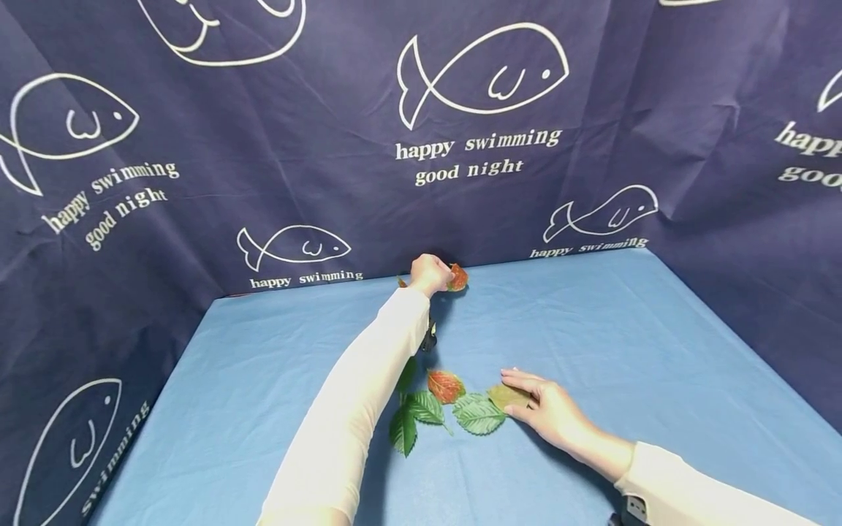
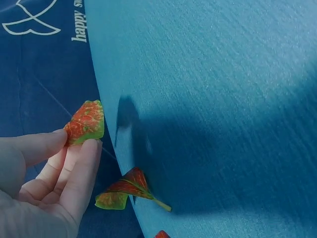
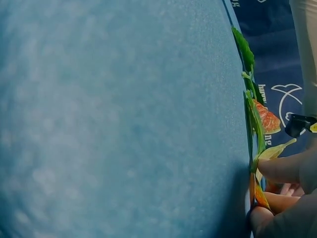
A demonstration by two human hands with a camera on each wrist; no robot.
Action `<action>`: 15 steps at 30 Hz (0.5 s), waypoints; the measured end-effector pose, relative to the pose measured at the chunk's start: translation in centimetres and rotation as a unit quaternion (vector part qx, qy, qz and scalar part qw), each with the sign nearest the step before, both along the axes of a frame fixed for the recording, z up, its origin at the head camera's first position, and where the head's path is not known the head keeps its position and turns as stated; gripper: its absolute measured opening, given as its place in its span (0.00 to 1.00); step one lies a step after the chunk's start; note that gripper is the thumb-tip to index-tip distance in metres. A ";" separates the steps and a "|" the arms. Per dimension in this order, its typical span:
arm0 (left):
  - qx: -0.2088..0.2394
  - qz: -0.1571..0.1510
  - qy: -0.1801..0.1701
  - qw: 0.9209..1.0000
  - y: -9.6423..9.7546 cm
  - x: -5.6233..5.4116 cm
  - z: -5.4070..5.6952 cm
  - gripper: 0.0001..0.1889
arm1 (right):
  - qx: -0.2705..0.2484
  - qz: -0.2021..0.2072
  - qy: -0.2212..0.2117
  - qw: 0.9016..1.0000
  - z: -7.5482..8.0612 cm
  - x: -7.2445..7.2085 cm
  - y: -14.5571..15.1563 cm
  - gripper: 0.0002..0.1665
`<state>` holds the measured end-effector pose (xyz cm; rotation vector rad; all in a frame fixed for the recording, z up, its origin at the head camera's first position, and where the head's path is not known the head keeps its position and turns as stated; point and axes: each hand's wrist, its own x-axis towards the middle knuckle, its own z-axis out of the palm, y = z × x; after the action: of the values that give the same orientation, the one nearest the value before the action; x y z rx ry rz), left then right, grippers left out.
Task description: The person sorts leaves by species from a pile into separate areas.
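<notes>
Blue worktop (image 1: 559,314) w/ faux-looking leaves on it; navy drape (image 1: 480,212) behind, printed w/ white fish & "happy swimming good night".

L hand (image 1: 430,274), arm stretched fwd, is at the far edge of the worktop, its fingers pinching a red leaf (image 2: 86,122) btwn thumb & fingertips. Grip is on the leaf's near end, prob. so the thin blade doesn't bend & most of its face shows. Its shadow falls apart from it on the cloth, so it seems to be off the surface. Just beside, in the L wrist view, a curled leaf (image 2: 130,186) lies at the edge, stem toward the worktop; no fingers on it.

R hand (image 1: 549,409) is nearer the person, right of centre, resting low. Its fingers grasp a yellow leaf (image 1: 508,397), thumb one side, fingers the other, likely a light hold by the rim to steady smth so flimsy.

Yellow leaf touches a green leaf (image 1: 479,414) to its left. Beyond that: another red leaf (image 1: 444,386), lying free, & a green sprig (image 1: 403,429), partly hidden by the L sleeve (image 1: 368,380). All sit close, maybe grouped for easy reach.
</notes>
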<state>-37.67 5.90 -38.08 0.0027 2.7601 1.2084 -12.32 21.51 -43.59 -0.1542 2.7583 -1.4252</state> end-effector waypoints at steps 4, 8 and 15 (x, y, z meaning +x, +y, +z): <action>-0.001 0.000 0.002 1.000 0.2 0.0 0.0 0.03 | -0.005 -0.001 -0.001 1.000 0.1 -0.1 0.0 0.28; 0.000 -0.007 0.002 1.000 0.3 0.0 -0.2 0.02 | -0.013 -0.001 -0.009 1.000 0.1 -0.1 -0.1 0.28; -0.014 -0.005 0.013 1.000 1.0 0.2 -0.3 0.02 | -0.023 -0.002 -0.009 1.000 0.0 0.0 0.0 0.28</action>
<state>-37.46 6.94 -38.42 0.0287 2.7960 1.1753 -12.29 21.46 -43.55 -0.1358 2.7146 -1.4860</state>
